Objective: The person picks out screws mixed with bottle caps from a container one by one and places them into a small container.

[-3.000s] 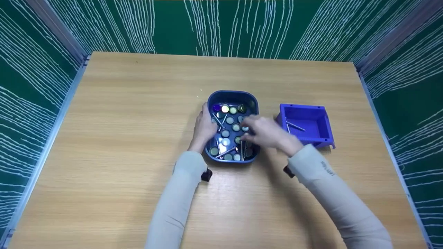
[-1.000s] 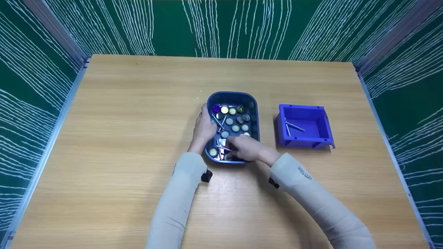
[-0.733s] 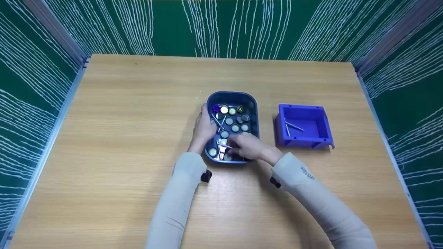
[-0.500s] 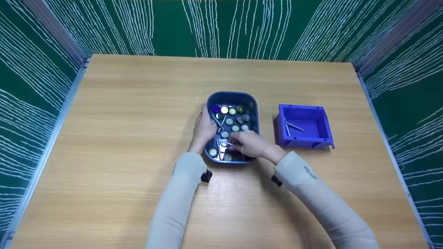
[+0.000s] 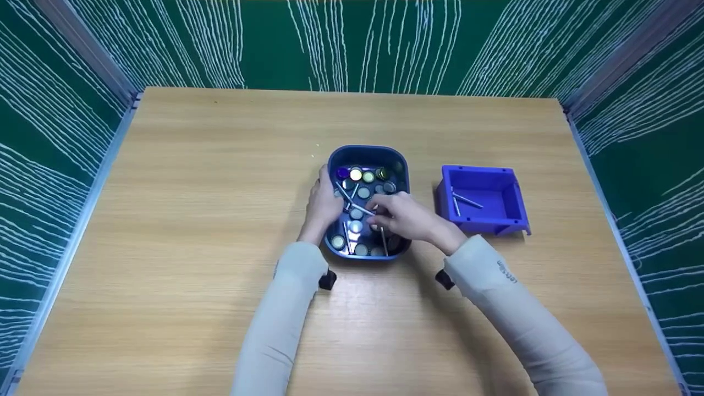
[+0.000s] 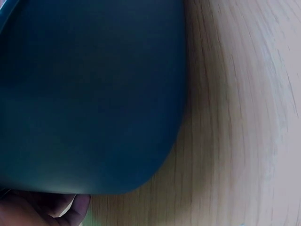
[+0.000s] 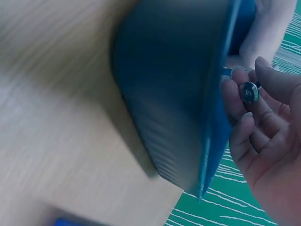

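A dark blue tub (image 5: 404, 165) holds several round bottle caps (image 5: 356, 175) and loose bolts (image 5: 347, 237). My left hand (image 5: 324, 203) grips the tub's left wall; in the left wrist view its fingers (image 6: 77, 209) show beside the tub's outer side. Over the inside of the tub, my right hand (image 5: 410, 220) pinches a bolt (image 5: 363, 209) between thumb and fingers, its shank pointing left. In the right wrist view the bolt's round head (image 7: 249, 92) shows between the fingers, near the tub's rim.
To the right stands a purple-blue bin (image 5: 487, 224) with a couple of bolts (image 5: 467, 201) lying in it. Both containers rest on a wooden table (image 5: 220, 192), with green, white-streaked walls (image 5: 269, 49) on its far side and both flanks.
My right hand, earlier low inside the tub among bolts and caps, has risen and moved a little away and to the right, now with a bolt. The left hand has stayed put.
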### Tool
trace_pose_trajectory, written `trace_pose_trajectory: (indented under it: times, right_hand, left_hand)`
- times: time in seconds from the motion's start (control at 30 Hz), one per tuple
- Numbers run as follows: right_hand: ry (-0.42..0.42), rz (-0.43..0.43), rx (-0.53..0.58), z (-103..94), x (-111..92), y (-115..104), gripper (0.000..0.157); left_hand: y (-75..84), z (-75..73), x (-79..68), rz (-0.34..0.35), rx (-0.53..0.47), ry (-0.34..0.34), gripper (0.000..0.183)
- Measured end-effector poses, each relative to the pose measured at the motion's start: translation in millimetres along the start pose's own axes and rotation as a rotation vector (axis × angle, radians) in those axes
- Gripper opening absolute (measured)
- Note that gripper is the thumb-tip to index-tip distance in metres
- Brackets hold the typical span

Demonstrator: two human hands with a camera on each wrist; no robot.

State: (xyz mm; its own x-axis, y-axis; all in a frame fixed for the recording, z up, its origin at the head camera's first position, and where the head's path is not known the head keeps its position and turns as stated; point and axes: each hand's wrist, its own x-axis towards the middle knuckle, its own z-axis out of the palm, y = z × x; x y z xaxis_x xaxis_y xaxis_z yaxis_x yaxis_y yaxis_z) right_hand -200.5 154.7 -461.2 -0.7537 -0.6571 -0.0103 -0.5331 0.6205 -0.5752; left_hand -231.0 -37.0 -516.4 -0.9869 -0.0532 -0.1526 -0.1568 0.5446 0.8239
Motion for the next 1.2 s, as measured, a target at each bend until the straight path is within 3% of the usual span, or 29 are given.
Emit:
trace_pose_trajectory:
  times: [0.13,0.57,1.0,1.2]
  right_hand:
    - [0.021,0.009,0.032,-8.8,-2,-1,0.022]
    - [0.074,0.160,0.168,-41.5,-16,2,0.017]
    - [0.142,0.236,0.153,-68.6,-36,23,0.022]
    - [0.154,0.318,0.164,-78.1,-51,40,0.028]
  left_hand:
    - [-0.6,0.5,0.7,-0.007,-0.018,-0.007,0.081]
    - [-0.8,-0.1,-1.2,-0.005,-0.027,-0.007,0.080]
    - [-0.3,-0.7,0.7,-0.020,-0.009,-0.018,0.079]
    - [0.8,-0.4,-0.3,-0.028,-0.008,-0.020,0.079]
